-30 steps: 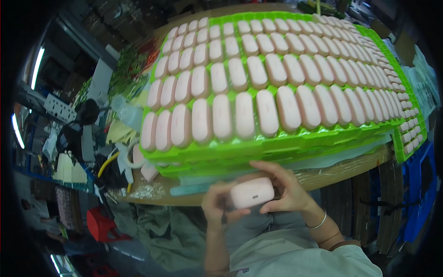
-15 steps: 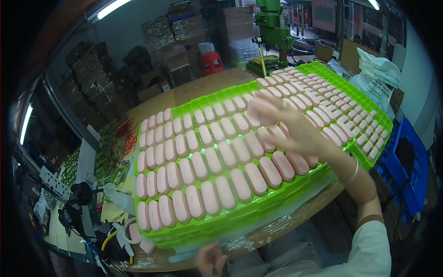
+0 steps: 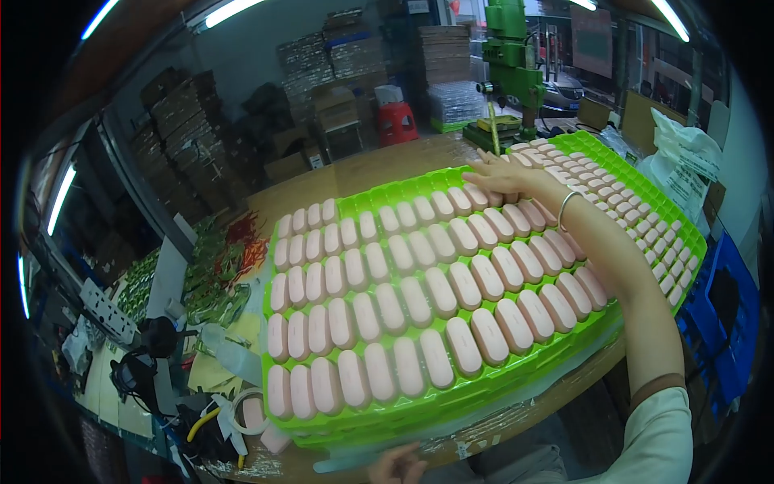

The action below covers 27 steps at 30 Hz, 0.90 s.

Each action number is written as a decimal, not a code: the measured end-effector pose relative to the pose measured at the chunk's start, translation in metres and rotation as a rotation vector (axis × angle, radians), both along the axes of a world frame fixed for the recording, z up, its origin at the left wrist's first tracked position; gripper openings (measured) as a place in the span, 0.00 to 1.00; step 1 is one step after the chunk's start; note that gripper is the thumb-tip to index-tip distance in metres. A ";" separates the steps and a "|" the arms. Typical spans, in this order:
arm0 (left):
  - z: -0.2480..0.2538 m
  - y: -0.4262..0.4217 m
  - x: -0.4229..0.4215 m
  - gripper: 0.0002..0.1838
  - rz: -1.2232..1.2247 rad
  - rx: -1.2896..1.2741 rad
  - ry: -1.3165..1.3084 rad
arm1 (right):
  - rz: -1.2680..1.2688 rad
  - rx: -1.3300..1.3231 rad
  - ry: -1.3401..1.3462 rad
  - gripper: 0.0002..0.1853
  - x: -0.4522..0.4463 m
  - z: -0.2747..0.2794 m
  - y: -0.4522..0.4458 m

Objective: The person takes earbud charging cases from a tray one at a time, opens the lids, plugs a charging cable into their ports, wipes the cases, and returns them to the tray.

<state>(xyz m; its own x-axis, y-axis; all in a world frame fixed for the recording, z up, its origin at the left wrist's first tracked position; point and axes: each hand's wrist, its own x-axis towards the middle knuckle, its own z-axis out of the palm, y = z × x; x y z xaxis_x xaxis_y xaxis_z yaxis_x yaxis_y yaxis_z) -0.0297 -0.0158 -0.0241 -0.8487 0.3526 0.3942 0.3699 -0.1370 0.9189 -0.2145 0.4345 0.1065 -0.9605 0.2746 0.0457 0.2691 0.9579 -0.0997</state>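
Rows of pale pink, rounded oblong pieces (image 3: 393, 352) lie in a bright green plastic tray (image 3: 355, 203), several trays deep in the stack. My right hand (image 3: 508, 175) reaches over the tray's far edge, palm down with fingers stretched out. It is at the back row, touching or just above the pink pieces there; its palm side is hidden. My left hand (image 3: 397, 465) is low at the table's front edge, in front of the tray stack. Its fingers are loosely bent and apart, with nothing visible in them. Part of it is cut off by the frame.
A second green tray (image 3: 592, 145) with smaller-looking pink pieces adjoins on the right. Behind stands a green drill press (image 3: 512, 60). At left are a tape roll (image 3: 248, 410), yellow-handled pliers (image 3: 203, 423) and a power strip (image 3: 109, 310). Blue crates (image 3: 730, 298) stand at right.
My right hand has moved from above the middle rows to the tray's far row. The view has shifted, so the tray appears lower and further right. My left hand stays near the table edge.
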 end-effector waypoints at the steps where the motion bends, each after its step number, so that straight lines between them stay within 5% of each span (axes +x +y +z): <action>1: -0.001 -0.001 -0.001 0.14 -0.002 -0.051 0.050 | 0.007 0.097 0.122 0.33 -0.005 0.003 -0.012; 7: -0.002 -0.003 -0.001 0.10 0.001 -0.097 -0.041 | 0.489 -0.115 0.188 0.24 -0.094 0.026 -0.117; 16: -0.011 0.003 -0.001 0.09 0.131 -0.131 0.044 | 0.394 -0.098 0.039 0.16 -0.131 0.008 -0.216; 22: -0.007 0.000 -0.001 0.10 0.123 -0.165 0.037 | 0.642 -0.252 0.502 0.13 -0.062 0.044 -0.205; 24: -0.007 -0.006 -0.002 0.25 0.018 -0.173 -0.205 | 0.710 -0.369 0.456 0.12 0.004 0.068 -0.212; 25: -0.004 -0.006 -0.001 0.18 0.027 -0.141 -0.206 | 0.750 -0.406 0.428 0.12 0.038 0.076 -0.216; 27: -0.005 -0.008 -0.002 0.21 0.007 -0.107 -0.229 | 0.775 -0.681 0.234 0.12 0.105 0.079 -0.225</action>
<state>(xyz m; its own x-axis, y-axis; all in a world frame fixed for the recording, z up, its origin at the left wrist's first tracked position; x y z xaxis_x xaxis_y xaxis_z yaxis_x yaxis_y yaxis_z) -0.0320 -0.0235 -0.0292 -0.9142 0.3755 0.1522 0.1513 -0.0320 0.9880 -0.1094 0.2100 0.1854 -0.8712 -0.3725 0.3198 -0.4877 0.5817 -0.6509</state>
